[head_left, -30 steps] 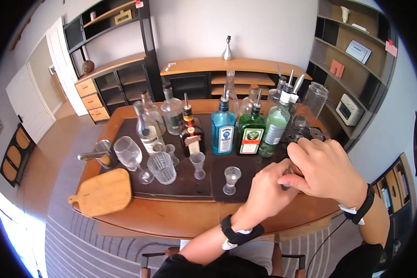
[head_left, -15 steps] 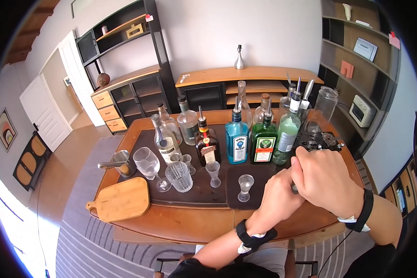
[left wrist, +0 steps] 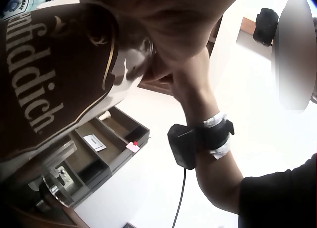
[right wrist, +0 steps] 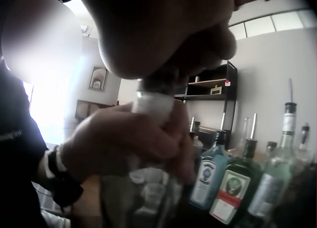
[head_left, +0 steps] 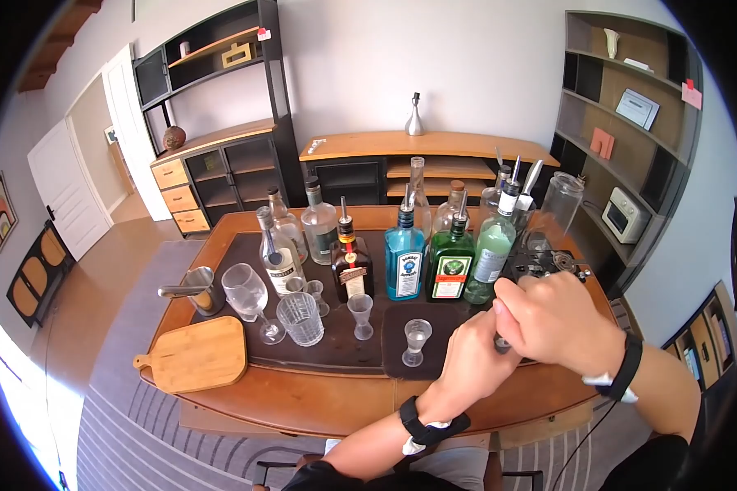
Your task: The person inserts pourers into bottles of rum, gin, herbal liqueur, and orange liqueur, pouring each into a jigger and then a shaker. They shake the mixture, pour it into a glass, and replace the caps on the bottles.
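My left hand (head_left: 477, 360) grips the neck of a bottle (right wrist: 153, 107) at the right side of the table's front edge. Just above it my right hand (head_left: 558, 317) curls round the bottle's dark top, with its fingertips hidden. In the left wrist view the bottle's large brown label (left wrist: 44, 77) lies close to the lens, beside my left hand (left wrist: 163, 20). The right wrist view shows clear glass beneath my left hand (right wrist: 124, 139), under my right hand (right wrist: 163, 32). In the head view the hands cover most of the bottle. A small filled glass (head_left: 416, 337) stands left of them.
Behind the hands are green (head_left: 491, 254), dark green (head_left: 450, 266) and blue (head_left: 404, 262) bottles. Further left stand a brown bottle (head_left: 351, 266), a jigger (head_left: 360, 317), a tumbler (head_left: 300, 319), a wine glass (head_left: 244, 290), a metal cup (head_left: 205, 293) and a wooden board (head_left: 196, 356).
The head view has shifted. My right hand has turned over the bottle's top, and its thumb, stretched out a second ago, is now more tucked in. Both hands remain together.
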Tool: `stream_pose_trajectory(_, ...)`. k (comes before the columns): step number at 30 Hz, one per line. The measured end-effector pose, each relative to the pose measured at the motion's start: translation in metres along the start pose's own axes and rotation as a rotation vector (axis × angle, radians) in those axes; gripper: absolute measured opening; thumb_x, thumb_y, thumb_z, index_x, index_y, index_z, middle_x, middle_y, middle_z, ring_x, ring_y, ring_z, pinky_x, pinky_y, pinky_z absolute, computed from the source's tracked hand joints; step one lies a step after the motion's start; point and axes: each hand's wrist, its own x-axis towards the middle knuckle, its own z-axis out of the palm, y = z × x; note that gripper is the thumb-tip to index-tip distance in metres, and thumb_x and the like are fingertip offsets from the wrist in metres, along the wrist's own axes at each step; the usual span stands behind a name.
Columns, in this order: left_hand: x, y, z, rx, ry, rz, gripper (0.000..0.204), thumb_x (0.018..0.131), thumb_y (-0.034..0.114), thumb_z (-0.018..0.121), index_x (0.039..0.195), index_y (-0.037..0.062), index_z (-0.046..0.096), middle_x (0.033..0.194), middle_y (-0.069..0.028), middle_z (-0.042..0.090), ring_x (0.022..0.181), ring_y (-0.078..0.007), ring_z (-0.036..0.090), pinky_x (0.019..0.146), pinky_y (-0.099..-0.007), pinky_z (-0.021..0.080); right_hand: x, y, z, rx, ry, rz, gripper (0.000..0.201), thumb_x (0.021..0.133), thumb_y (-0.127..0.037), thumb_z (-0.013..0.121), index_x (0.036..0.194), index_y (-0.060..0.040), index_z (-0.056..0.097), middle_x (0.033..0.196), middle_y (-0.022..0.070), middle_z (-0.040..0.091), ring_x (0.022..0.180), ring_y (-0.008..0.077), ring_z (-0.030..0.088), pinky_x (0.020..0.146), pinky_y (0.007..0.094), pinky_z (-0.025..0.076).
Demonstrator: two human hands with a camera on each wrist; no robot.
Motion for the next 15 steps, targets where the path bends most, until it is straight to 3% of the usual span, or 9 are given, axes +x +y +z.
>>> stream_pose_trajectory(4,0.003,0.009,0.004,0.064,0.046,0.044,0.024,0.075,0.005,0.077,0.094,0.0007,0.064,0.083,-0.0205,0.068,0.079,-0.0416,0.066,0.069,-0.0503,0.054,-0.002,-0.017,-0.012,-0.013,-0.071,0.229,0.023,0.093,-0.022,0.063,0.079,-0.0036,0.059,0.055,0.0141,0.061,0.049,0.0332,0.064,0.048,0.0441,0.052)
stream_pose_trajectory(5,0.003,0.009,0.007,0.081,0.060,0.062,0.024,0.074,0.005,0.076,0.094,0.0008,0.064,0.082,-0.0204,0.068,0.079,-0.0416,0.066,0.069,-0.0508,0.054,-0.003,-0.019,-0.014,0.039,-0.086,0.286,0.021,0.095,-0.017,0.059,0.081,-0.0022,0.057,0.056,0.0168,0.059,0.050,0.0383,0.062,0.048,0.0485,0.049)
stream_pose_trajectory(8,0.000,0.005,0.012,0.124,0.083,0.106,0.023,0.074,0.003,0.075,0.094,0.0011,0.065,0.082,-0.0201,0.068,0.079,-0.0416,0.066,0.069,-0.0517,0.054,-0.003,-0.022,-0.021,0.035,-0.137,0.318,0.023,0.096,-0.018,0.059,0.080,-0.0018,0.057,0.055,0.0174,0.060,0.051,0.0393,0.062,0.049,0.0493,0.049)
stream_pose_trajectory(11,0.000,0.002,0.014,0.115,0.110,0.170,0.021,0.075,0.004,0.075,0.094,-0.0002,0.065,0.079,-0.0197,0.067,0.075,-0.0419,0.065,0.067,-0.0517,0.054,0.004,-0.024,-0.041,0.029,-0.183,0.335,0.036,0.097,-0.029,0.062,0.074,-0.0012,0.060,0.054,0.0182,0.060,0.050,0.0391,0.062,0.048,0.0487,0.048)
stream_pose_trajectory(15,0.001,0.005,0.008,0.100,0.072,0.068,0.020,0.080,0.008,0.075,0.095,0.0010,0.064,0.084,-0.0202,0.068,0.076,-0.0438,0.067,0.066,-0.0510,0.055,0.006,-0.018,-0.033,0.003,-0.151,0.281,0.047,0.095,-0.040,0.064,0.070,0.0000,0.062,0.053,0.0175,0.060,0.048,0.0380,0.062,0.048,0.0477,0.048)
